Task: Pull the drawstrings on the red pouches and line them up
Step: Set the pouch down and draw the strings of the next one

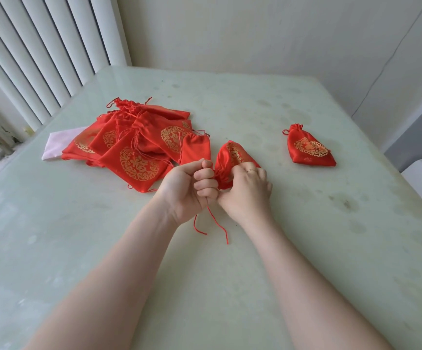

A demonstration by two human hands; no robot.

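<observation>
- The held pouch (230, 160) is up off the table (306, 236), right at the near edge of the red pile (129, 145), its gathered mouth pointing back toward the person.
- Left hand (189, 188) is curled into a fist on the drawstring (212, 223); two loose cord ends dangle below the knuckles.
- Right hand (247, 193), ring showing, pinches the bunched neck, so both hands are gripping.
- Risk, as I read it: a lopsided tug on one cord could close the mouth crooked or drag the string out of its channel; slick satin could also slip from the pinch.
- Another risk: the trailing ends might snag cords of the pile just beside them.
- Count: one pouch in hand, and one finished pouch (308, 150) cinched and lying alone, well to the right of the pile.
- The pile itself overlaps too much for an exact count; roughly seven or more.
- One pale pink sheet (56, 145) peeks out on the pile's left.
</observation>
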